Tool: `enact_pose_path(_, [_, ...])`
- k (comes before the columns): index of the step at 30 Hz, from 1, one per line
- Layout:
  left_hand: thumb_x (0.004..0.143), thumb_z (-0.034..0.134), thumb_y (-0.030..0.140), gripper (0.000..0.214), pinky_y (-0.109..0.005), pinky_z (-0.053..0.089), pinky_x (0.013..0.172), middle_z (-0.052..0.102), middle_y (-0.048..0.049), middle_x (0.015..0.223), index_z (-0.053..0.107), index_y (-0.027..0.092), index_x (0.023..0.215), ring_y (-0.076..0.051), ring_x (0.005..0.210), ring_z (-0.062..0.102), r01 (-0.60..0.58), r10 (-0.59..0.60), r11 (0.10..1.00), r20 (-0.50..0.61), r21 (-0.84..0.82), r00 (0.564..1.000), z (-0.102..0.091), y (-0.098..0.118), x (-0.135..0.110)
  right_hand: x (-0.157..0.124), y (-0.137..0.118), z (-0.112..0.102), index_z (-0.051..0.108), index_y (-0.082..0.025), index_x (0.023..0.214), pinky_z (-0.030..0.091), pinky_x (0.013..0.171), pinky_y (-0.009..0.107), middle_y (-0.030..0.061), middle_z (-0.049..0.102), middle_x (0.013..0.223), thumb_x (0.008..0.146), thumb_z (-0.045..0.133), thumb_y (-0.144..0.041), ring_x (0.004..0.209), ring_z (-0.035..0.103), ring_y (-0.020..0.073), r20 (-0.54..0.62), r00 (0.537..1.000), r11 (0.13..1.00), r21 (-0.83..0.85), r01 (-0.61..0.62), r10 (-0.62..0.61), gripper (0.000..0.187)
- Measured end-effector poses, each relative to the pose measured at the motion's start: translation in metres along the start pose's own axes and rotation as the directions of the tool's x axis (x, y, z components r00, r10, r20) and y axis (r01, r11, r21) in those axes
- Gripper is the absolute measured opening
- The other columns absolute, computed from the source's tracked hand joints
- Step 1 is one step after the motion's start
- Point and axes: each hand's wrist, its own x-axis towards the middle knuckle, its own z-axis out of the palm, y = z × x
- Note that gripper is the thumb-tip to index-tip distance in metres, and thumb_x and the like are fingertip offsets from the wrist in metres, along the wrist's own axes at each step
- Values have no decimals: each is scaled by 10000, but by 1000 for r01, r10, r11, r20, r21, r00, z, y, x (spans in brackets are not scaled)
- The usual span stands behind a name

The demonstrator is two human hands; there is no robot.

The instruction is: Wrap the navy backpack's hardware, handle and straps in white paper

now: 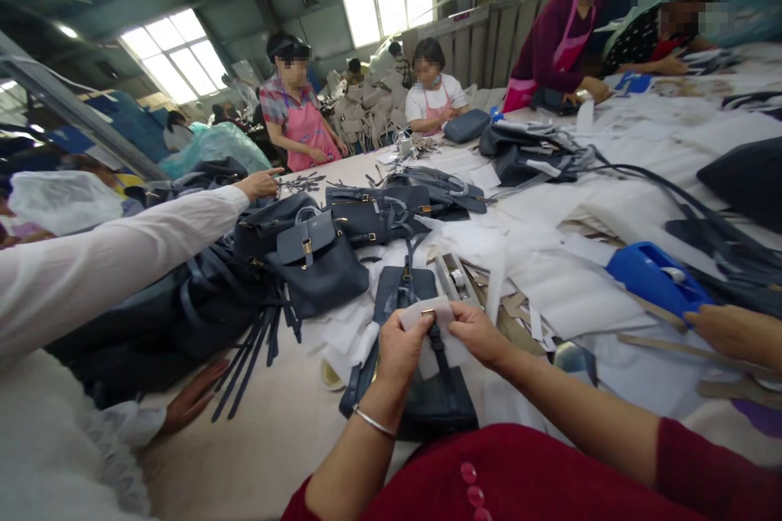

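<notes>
A piece of thin white wrapping sheet (437, 311) is held up between my two hands, just above a dark blue bag. My left hand (400, 346) pinches its left side, the thumb pressing by a small gold buckle (428, 313). At the sheet's right edge, my right hand (478, 334) closes its fingers on it. A dark strap (441, 354) hangs down from the buckle over the sheet. Beneath lies the dark blue bag (452, 403) on the table, its near end close to my body. My fingers partly cover the buckle.
A grey tape dispenser (455, 278) stands beyond my right hand, a blue one (656, 277) farther right near another person's hand (736, 334). Dark backpacks (318, 264) and loose straps (248, 362) lie left. A co-worker's white sleeve (122, 244) reaches across there. White sheets (550, 277) cover the right.
</notes>
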Motion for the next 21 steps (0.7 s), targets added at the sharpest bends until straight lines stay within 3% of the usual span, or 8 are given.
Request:
enact_pose_path(5, [708, 765, 439, 358, -283, 490, 671, 746, -64, 818, 734, 139, 901, -196, 724, 645, -21, 21, 1000, 35, 15, 999, -1, 3, 0, -3, -11, 3, 704, -164, 1143, 537, 780, 353, 52, 753, 973, 793, 619, -275, 876, 684, 253, 56, 994, 978, -183, 101, -92, 377])
enact_pose_path(10, [704, 741, 360, 225, -270, 457, 618, 724, -41, 734, 729, 151, 785, -189, 677, 618, -38, 37, 998, 31, 46, 999, -2, -1, 0, -1, -15, 0, 771, -184, 1043, 507, 879, 415, 78, 760, 997, 804, 683, -437, 958, 669, 324, 47, 989, 892, -427, 146, -139, 358])
enact_pose_path(15, [618, 763, 264, 166, -268, 406, 570, 705, -32, 700, 730, 162, 745, -190, 641, 593, 47, -52, 997, 69, 67, 996, -12, 12, 1, 14, -9, -8, 802, -242, 1018, 520, 860, 424, 65, 773, 913, 736, 730, -528, 943, 690, 351, 225, 972, 949, -288, 130, -64, 408])
enact_pose_path(21, [603, 729, 201, 76, -260, 360, 554, 644, -5, 608, 678, 161, 643, -156, 574, 539, 17, -23, 999, 166, 38, 986, -17, 29, -2, 12, -14, -4, 823, -250, 932, 544, 811, 433, 84, 773, 856, 618, 752, -644, 905, 703, 379, 269, 961, 979, -171, 113, -64, 508])
